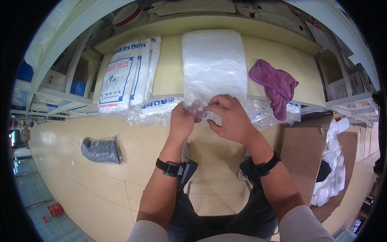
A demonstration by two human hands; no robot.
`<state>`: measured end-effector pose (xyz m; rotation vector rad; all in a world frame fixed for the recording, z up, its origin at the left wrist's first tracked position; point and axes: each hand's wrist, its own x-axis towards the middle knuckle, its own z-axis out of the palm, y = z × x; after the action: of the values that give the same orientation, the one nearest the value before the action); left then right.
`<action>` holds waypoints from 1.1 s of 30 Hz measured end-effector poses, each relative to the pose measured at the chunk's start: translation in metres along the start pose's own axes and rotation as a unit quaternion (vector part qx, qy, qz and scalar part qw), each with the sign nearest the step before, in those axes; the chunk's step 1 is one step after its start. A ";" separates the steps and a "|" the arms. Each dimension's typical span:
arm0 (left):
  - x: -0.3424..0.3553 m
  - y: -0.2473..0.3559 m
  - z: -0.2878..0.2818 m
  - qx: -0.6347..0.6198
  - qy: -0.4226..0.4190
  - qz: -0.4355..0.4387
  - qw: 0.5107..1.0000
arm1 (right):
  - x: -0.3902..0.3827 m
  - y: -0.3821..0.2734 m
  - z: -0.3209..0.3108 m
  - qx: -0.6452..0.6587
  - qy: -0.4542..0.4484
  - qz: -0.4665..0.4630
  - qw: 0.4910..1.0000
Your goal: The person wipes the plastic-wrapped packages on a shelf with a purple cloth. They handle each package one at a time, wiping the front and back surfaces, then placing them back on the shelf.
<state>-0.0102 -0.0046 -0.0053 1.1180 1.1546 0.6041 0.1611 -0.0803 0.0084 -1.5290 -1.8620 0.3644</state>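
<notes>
A white folded plastic sheet in a clear bag [213, 60] lies on the pale yellow shelf [169, 76], its near end at the shelf's front edge. Both hands are at that end. My left hand [183, 119] is closed on the clear film, its fingertips partly hidden behind it. From the other side my right hand [230, 117] pinches the same film between bent fingers, the thumb a little apart. Loose clear film bunches between the two hands.
Flat printed white packages [123, 78] lie on the shelf's left; a purple cloth [276, 82] hangs over its right front edge. More packages line the front below. On the floor are a grey bagged roll [101, 150] and, right, an open cardboard box [302, 153] holding white plastic items.
</notes>
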 end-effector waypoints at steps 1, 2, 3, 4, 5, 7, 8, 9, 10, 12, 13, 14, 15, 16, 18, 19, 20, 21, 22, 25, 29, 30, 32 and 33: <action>-0.001 0.001 -0.002 -0.039 0.007 -0.006 0.999 | 0.001 0.000 0.000 -0.006 0.000 -0.006 1.000; -0.002 0.005 -0.001 -0.079 0.012 -0.013 0.997 | 0.001 0.002 -0.001 -0.015 0.000 -0.010 1.000; -0.003 0.008 -0.001 -0.118 0.016 -0.020 0.993 | 0.000 0.004 -0.003 -0.023 -0.001 -0.014 1.000; -0.003 0.008 0.001 -0.137 0.032 -0.009 0.990 | 0.000 0.005 -0.006 -0.022 0.002 -0.015 1.000; -0.004 0.008 0.001 -0.154 0.050 0.004 0.987 | 0.001 0.004 -0.010 -0.021 0.005 -0.019 1.000; -0.008 0.011 0.000 -0.166 0.052 0.026 0.984 | 0.003 0.004 -0.012 -0.041 0.010 -0.012 0.999; -0.010 0.015 -0.002 -0.162 0.036 0.036 0.985 | 0.002 0.007 -0.011 -0.064 0.011 -0.001 0.998; -0.012 0.017 -0.005 -0.158 0.020 0.046 0.986 | 0.002 0.009 -0.010 -0.087 0.011 0.010 0.996; -0.013 0.017 -0.009 -0.128 0.010 0.052 0.990 | 0.001 0.012 -0.009 -0.097 0.022 0.031 0.995; -0.013 0.017 -0.021 -0.068 -0.010 0.065 0.995 | 0.000 0.017 -0.007 -0.116 0.043 0.071 0.990; -0.012 0.017 -0.028 -0.082 -0.017 0.057 0.995 | -0.001 0.019 -0.008 -0.120 0.046 0.061 0.990; -0.011 0.016 -0.033 -0.095 -0.023 0.048 0.994 | -0.002 0.021 -0.008 -0.122 0.047 0.052 0.990; -0.011 0.016 -0.035 -0.109 -0.028 0.038 0.993 | -0.004 0.023 -0.009 -0.124 0.049 0.042 0.990; -0.012 0.014 -0.030 -0.093 0.003 0.030 0.995 | -0.006 0.026 -0.009 -0.142 0.036 0.021 0.989; -0.002 0.008 -0.026 -0.019 0.028 -0.053 0.998 | -0.006 0.027 -0.005 -0.174 0.009 -0.024 0.984; 0.001 0.003 -0.025 0.017 0.040 -0.095 0.995 | -0.007 0.027 -0.006 -0.136 0.008 -0.029 0.990; 0.003 -0.002 -0.020 0.070 0.025 -0.090 0.993 | -0.007 0.025 -0.013 -0.100 0.007 -0.033 0.994; 0.003 -0.002 -0.020 0.083 0.006 -0.094 0.992 | -0.006 0.024 -0.021 -0.064 0.007 -0.038 0.997; 0.001 -0.002 -0.021 0.096 -0.014 -0.098 0.990 | -0.004 0.027 -0.031 -0.070 0.049 -0.004 0.996; 0.000 0.000 -0.015 0.089 -0.022 -0.076 0.993 | -0.003 0.070 -0.066 -0.160 0.177 0.105 0.966; -0.003 0.005 -0.008 -0.008 -0.003 -0.026 1.000 | -0.012 0.067 -0.078 -0.128 0.126 0.086 0.980; -0.003 0.006 -0.004 -0.051 0.004 -0.015 0.999 | -0.010 0.052 -0.078 -0.096 0.083 0.016 0.992; 0.000 0.007 -0.002 -0.122 -0.019 0.030 0.992 | -0.001 0.016 -0.060 0.028 0.006 0.022 0.999; 0.000 0.007 -0.002 -0.156 -0.029 0.050 0.986 | 0.001 0.006 -0.047 -0.026 0.007 0.044 0.999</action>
<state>-0.0109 -0.0012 0.0007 0.9219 0.9204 0.7952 0.1967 -0.0878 0.0392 -1.6479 -1.8097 0.3471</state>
